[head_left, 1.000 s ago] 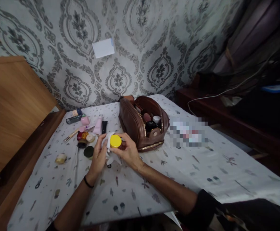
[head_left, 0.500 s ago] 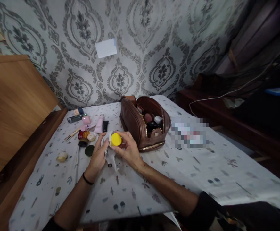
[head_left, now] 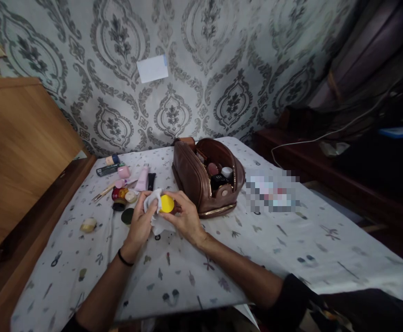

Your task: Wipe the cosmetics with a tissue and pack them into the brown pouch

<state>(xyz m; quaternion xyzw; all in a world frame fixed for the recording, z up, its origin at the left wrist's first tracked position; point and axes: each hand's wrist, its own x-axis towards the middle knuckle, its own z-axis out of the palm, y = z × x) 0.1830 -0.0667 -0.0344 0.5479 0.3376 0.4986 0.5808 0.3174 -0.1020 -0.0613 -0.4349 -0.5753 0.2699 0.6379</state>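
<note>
My left hand (head_left: 141, 227) has its fingers closed on a crumpled white cloth (head_left: 155, 224), which presses against the left side of a round yellow item (head_left: 167, 204). From the right, my right hand (head_left: 187, 219) grips the yellow item between thumb and fingers. Just behind my right hand stands a brown bag (head_left: 192, 177), unzipped, with a black item (head_left: 218, 180) and a white lid (head_left: 227, 172) showing inside. A dark green round item (head_left: 127, 216) lies left of my left hand. Beyond the hands are a pink tube (head_left: 142, 179) and a black tube (head_left: 151, 181).
On the left of the patterned cloth (head_left: 174, 276) lie a cream-lidded jar (head_left: 88, 225), a red and amber jar (head_left: 119, 193), a pink-capped item (head_left: 123, 172), a brush (head_left: 103, 191) and a dark bottle (head_left: 109, 169). A wooden cabinet (head_left: 25, 147) stands at the left.
The white cloth is bunched up higher around my left fingers, and its hanging end has drawn up. The yellow item has turned slightly and sits a little lower.
</note>
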